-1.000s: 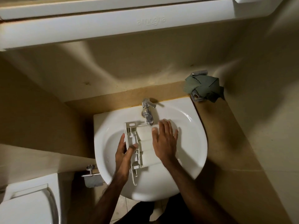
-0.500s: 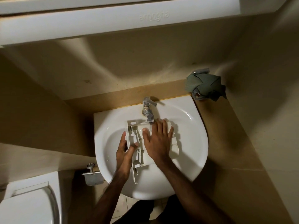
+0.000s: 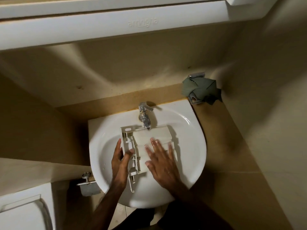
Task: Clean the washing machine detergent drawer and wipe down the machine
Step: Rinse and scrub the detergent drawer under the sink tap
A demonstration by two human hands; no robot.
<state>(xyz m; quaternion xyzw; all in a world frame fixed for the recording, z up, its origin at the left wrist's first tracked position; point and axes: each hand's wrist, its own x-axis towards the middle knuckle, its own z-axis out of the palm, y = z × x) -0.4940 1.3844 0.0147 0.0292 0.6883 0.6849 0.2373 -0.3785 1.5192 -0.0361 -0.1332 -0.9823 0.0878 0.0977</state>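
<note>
While the room around it sits dim, the white sink (image 3: 191, 146) takes up the middle of the corner, set into a tan counter (image 3: 221, 133) so that anything rinsed drains straight away. Over its bowl lies the detergent drawer (image 3: 149, 135), a pale plastic tray turned so its smooth broad face is up and its ribbed, slotted end sits to the left; it seems placed there to catch water from the tap (image 3: 144, 118), whose spout hangs just above the drawer's far edge. Whether water is running I cannot tell.

A crumpled green cloth (image 3: 201, 89) waits on the counter at the back right, well apart from the sink, probably kept dry for wiping the machine afterwards, which is not in sight. At the lower left a white toilet lid (image 3: 23, 211) shows, with a small metal holder (image 3: 88, 185) on the wall beside the sink.

The right hand (image 3: 163, 161) lies flat on the drawer's smooth face, fingers straight and spread, gripping nothing; my guess is it is rubbing off residue. The left hand (image 3: 120, 161) grips the drawer's left edge, thumb curled over the top and fingers behind, apparently to steady it so it does not slide in the bowl under the rubbing.
</note>
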